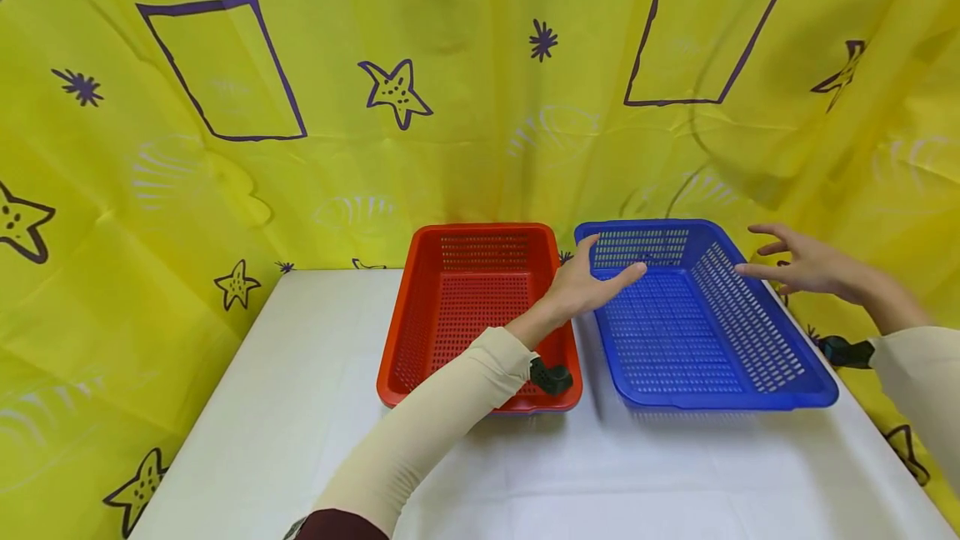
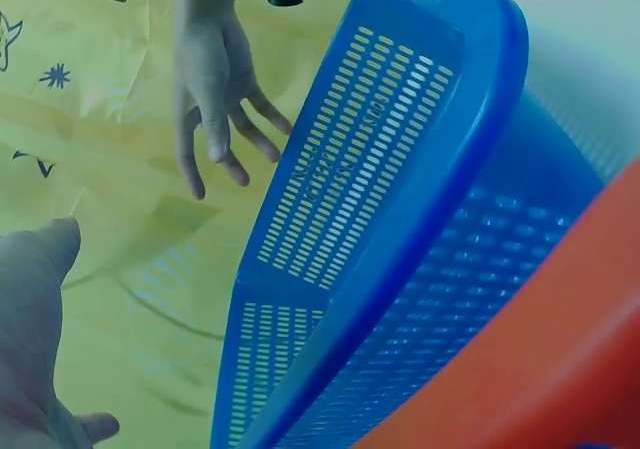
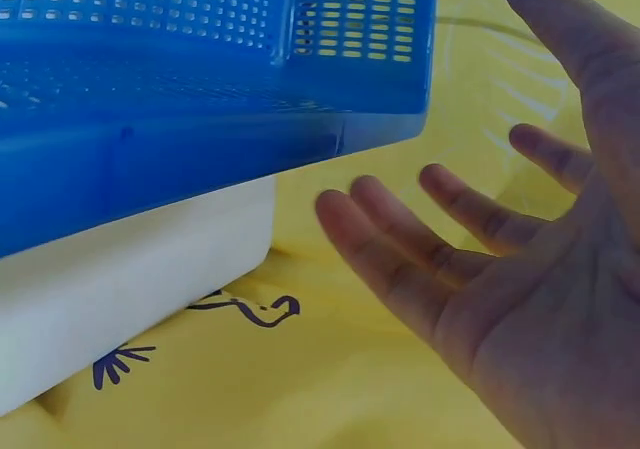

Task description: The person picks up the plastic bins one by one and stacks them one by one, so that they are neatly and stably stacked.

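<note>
A blue plastic basket (image 1: pixel 660 332) with slotted sides stands on the right of the table, and nothing lies in it. My left hand (image 1: pixel 588 277) is above its far left corner, thumb and fingers spread apart, holding nothing. On the other side, my right hand (image 1: pixel 806 263) hovers by the basket's right rim with fingers extended. The right wrist view shows a gap between those fingers (image 3: pixel 395 259) and the blue wall. Beneath my left forearm sits a red basket (image 1: pixel 480 315), partly hidden by the sleeve; its visible floor is bare.
A white-covered table (image 1: pixel 300 373) carries both baskets side by side. Yellow curtain (image 1: pixel 465 165) with drawn stars and frames hangs close behind the baskets and along both sides.
</note>
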Demonstrator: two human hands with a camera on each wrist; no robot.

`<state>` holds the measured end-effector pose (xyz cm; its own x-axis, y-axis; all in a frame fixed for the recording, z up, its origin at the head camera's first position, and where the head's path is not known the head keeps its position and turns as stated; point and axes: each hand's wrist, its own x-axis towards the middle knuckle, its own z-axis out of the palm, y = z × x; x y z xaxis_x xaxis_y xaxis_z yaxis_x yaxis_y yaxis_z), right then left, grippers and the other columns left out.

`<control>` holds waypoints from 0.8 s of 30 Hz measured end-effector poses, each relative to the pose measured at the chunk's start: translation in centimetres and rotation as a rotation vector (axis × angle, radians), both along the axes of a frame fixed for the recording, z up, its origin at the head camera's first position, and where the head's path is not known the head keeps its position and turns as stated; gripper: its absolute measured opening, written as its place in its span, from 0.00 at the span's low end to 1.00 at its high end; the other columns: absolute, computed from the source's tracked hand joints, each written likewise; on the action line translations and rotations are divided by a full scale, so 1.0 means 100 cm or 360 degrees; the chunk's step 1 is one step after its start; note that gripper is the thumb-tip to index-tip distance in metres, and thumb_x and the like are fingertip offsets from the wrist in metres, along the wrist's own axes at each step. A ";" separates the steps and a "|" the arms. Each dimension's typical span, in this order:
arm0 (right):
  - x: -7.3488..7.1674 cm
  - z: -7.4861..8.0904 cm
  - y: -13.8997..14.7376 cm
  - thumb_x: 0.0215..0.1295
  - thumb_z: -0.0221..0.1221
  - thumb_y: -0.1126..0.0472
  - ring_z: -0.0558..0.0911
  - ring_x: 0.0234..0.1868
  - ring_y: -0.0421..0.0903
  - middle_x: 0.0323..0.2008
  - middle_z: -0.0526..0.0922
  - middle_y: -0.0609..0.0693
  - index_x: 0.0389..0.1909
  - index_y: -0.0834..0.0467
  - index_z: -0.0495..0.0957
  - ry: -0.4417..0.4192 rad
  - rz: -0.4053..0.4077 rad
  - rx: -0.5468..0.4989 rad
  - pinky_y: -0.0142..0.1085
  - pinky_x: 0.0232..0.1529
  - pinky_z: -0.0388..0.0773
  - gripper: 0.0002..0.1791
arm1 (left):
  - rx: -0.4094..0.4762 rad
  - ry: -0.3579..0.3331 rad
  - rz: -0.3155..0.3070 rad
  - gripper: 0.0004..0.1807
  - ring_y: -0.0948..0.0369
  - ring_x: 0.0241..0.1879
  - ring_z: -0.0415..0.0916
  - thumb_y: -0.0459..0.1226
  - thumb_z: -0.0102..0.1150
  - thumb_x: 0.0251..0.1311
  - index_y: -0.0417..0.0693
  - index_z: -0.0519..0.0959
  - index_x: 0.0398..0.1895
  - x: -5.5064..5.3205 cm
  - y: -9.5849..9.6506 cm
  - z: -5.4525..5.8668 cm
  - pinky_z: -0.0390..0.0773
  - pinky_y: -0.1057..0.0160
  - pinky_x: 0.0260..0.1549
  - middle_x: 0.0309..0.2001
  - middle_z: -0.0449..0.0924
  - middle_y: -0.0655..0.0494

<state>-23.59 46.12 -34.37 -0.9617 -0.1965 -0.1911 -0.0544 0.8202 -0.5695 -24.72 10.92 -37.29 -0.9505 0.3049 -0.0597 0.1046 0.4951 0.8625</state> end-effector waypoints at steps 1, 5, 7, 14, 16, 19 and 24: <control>0.000 -0.001 0.001 0.76 0.59 0.48 0.78 0.53 0.76 0.66 0.57 0.84 0.80 0.69 0.37 -0.0022 0.0008 -0.0023 0.62 0.48 0.82 0.51 | 0.0008 -0.0029 0.0011 0.52 0.48 0.74 0.61 0.68 0.62 0.58 0.68 0.52 0.82 0.000 0.000 -0.001 0.70 0.42 0.67 0.78 0.60 0.54; 0.001 -0.004 0.002 0.77 0.57 0.50 0.77 0.55 0.76 0.67 0.55 0.85 0.80 0.67 0.35 -0.0138 0.0056 -0.0102 0.60 0.47 0.84 0.50 | 0.0076 -0.0167 0.0027 0.52 0.46 0.71 0.67 0.65 0.64 0.59 0.66 0.52 0.82 0.002 0.002 -0.003 0.76 0.43 0.62 0.78 0.59 0.51; 0.001 -0.007 0.003 0.77 0.57 0.50 0.78 0.55 0.75 0.67 0.55 0.85 0.80 0.67 0.35 -0.0203 0.0066 -0.0116 0.59 0.47 0.84 0.50 | 0.0109 -0.0248 0.0027 0.51 0.46 0.67 0.71 0.61 0.67 0.61 0.63 0.52 0.82 0.003 0.003 -0.004 0.82 0.45 0.53 0.78 0.60 0.49; 0.000 -0.020 0.008 0.77 0.57 0.51 0.81 0.53 0.65 0.66 0.57 0.85 0.80 0.67 0.38 -0.0298 0.0065 -0.0159 0.60 0.48 0.83 0.47 | 0.0123 -0.0379 0.0073 0.51 0.45 0.58 0.80 0.39 0.75 0.60 0.55 0.53 0.82 0.003 0.008 -0.007 0.87 0.47 0.38 0.74 0.64 0.43; 0.000 -0.022 0.010 0.78 0.57 0.52 0.80 0.54 0.69 0.67 0.56 0.85 0.79 0.68 0.39 -0.0290 0.0070 -0.0162 0.60 0.49 0.83 0.46 | 0.0109 -0.0395 0.0086 0.51 0.45 0.54 0.82 0.33 0.75 0.58 0.54 0.56 0.81 0.002 0.009 -0.006 0.87 0.47 0.38 0.72 0.66 0.42; 0.000 -0.024 0.013 0.78 0.56 0.53 0.75 0.58 0.76 0.67 0.54 0.85 0.79 0.69 0.39 -0.0282 0.0089 -0.0176 0.61 0.48 0.83 0.45 | 0.0082 -0.0403 0.0095 0.50 0.46 0.50 0.83 0.27 0.74 0.56 0.53 0.59 0.80 0.000 0.010 -0.006 0.87 0.48 0.36 0.69 0.69 0.41; 0.000 -0.027 0.020 0.79 0.55 0.56 0.73 0.59 0.77 0.68 0.53 0.84 0.79 0.69 0.42 -0.0292 0.0088 -0.0238 0.59 0.49 0.83 0.42 | 0.0113 -0.0424 0.0105 0.49 0.47 0.48 0.84 0.21 0.73 0.53 0.49 0.63 0.78 -0.002 0.013 -0.006 0.88 0.51 0.33 0.64 0.73 0.39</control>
